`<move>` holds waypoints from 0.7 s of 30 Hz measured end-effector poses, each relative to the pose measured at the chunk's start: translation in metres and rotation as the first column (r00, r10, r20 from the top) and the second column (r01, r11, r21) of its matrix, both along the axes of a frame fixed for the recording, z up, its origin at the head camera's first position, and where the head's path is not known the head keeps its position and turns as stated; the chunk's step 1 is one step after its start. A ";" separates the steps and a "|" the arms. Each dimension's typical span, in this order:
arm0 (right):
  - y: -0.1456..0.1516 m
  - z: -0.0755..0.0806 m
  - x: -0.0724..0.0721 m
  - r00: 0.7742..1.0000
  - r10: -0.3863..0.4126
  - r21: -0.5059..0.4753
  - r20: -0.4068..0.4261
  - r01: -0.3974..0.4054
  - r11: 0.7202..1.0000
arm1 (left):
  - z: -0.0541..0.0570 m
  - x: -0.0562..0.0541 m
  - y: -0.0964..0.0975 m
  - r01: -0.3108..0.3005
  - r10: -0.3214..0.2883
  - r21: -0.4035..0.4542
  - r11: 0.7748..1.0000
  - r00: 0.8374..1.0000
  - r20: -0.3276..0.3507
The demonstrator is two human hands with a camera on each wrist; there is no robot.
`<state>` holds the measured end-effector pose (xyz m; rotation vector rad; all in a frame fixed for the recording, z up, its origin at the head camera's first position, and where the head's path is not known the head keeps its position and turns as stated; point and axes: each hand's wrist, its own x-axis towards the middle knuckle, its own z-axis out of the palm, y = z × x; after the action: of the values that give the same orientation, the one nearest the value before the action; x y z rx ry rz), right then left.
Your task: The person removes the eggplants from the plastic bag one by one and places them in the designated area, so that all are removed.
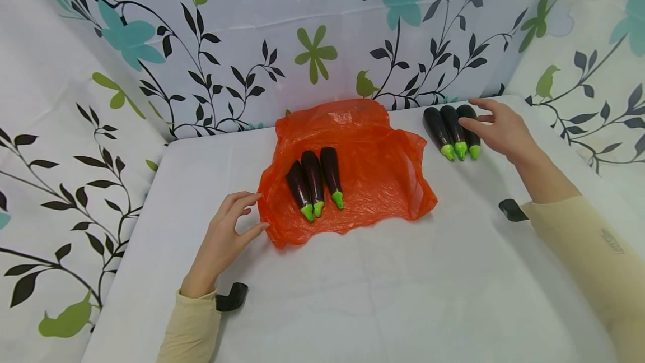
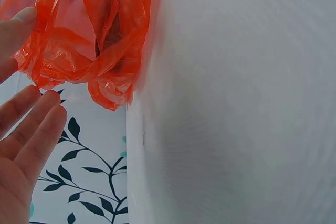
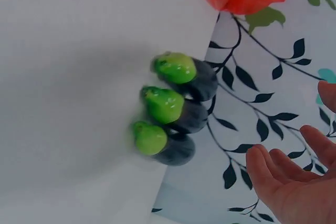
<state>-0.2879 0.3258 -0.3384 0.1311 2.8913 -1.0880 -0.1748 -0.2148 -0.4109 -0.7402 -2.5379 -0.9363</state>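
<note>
An orange plastic bag (image 1: 378, 184) lies spread on the table, with three dark eggplants (image 1: 313, 175) with green stems on it, left of its middle. My left hand (image 1: 221, 242) is at the bag's left edge, fingers spread, fingertips right at the plastic. In the left wrist view, the hand's straight fingers (image 2: 39, 140) stand beside the crumpled bag (image 2: 123, 40). Three more eggplants (image 1: 455, 128) lie side by side at the back right. My right hand (image 1: 504, 130) hovers over the rightmost one, thumb and fingers apart. The right wrist view shows a gap between this hand (image 3: 294, 187) and the eggplants (image 3: 165, 104).
A white cloth covers the table (image 1: 353, 296). Behind it and on both sides hang curtains (image 1: 242, 15) printed with leaves, flowers and birds. The bag's far edge reaches the back curtain. Black wrist devices (image 1: 233, 297) sit at both sleeve cuffs.
</note>
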 end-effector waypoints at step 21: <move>-0.094 0.050 0.077 0.940 0.247 -0.055 -0.236 -0.267 0.962 | 0.000 0.000 0.000 -0.003 0.002 -0.011 1.000 1.000 -0.011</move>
<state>-0.2112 0.2316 -0.2887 -0.3908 2.9327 -1.2464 -0.1748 -0.2147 -0.4112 -0.7434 -2.5362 -0.9152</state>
